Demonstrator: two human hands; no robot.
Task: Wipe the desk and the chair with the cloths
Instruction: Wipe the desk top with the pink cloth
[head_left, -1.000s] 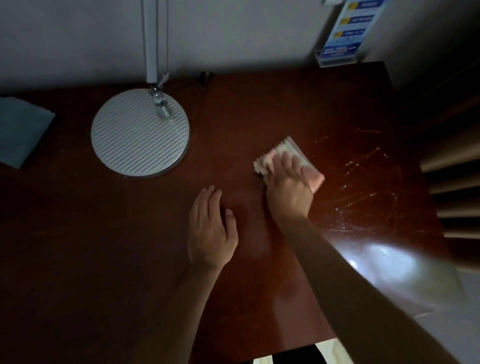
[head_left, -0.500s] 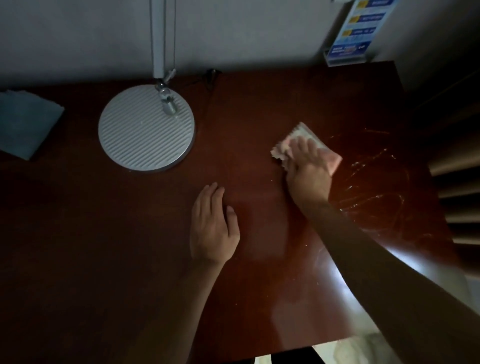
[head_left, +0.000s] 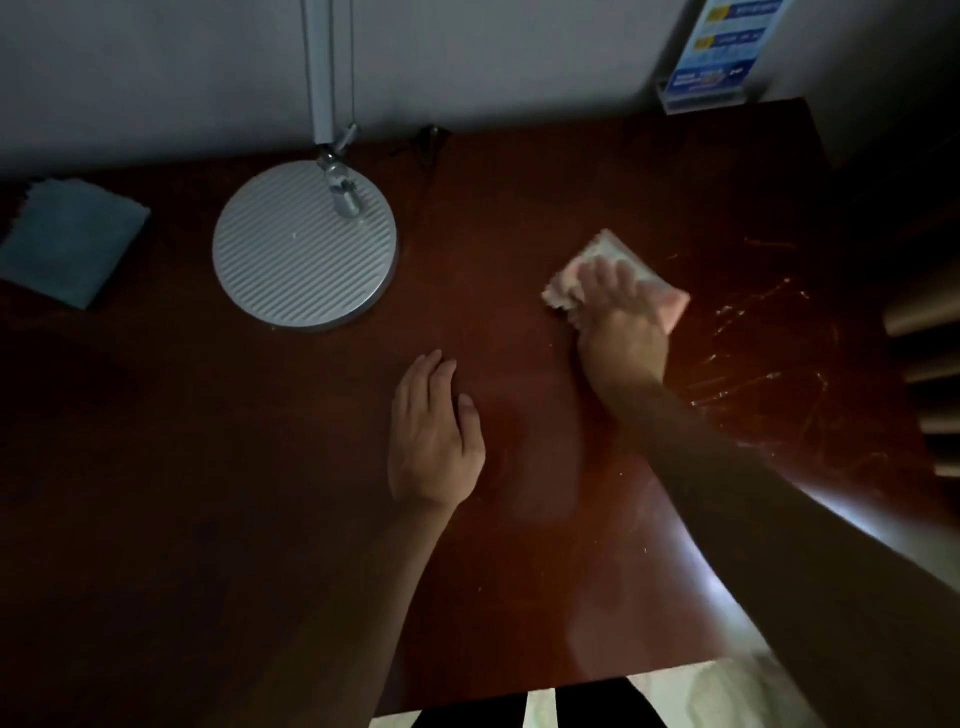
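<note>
A folded pink cloth with a pale zigzag edge (head_left: 618, 280) is seen lying on the dark reddish-brown wooden desk (head_left: 260, 467), right of centre in the frame. It is pressed flat by the right hand (head_left: 621, 317), whose fingers are spread straight over the cloth rather than curled round it, so nothing is clenched; the cloth's corners are left showing on both sides of the fingers. The right forearm is stretched in from the lower right corner, crossing a bright patch of reflected light. Pale streaks are visible on the desk surface to the right of the cloth. The left hand (head_left: 434, 441) is laid palm down on the bare desk near the centre, fingers straight and close together, holding nothing, well apart from the cloth. A round ribbed silver lamp base (head_left: 304, 249) is stood in the upper middle. A folded blue-grey cloth (head_left: 72, 239) is seen at the upper left edge, and a blue leaflet stand (head_left: 719, 57) at the upper right corner.
</note>
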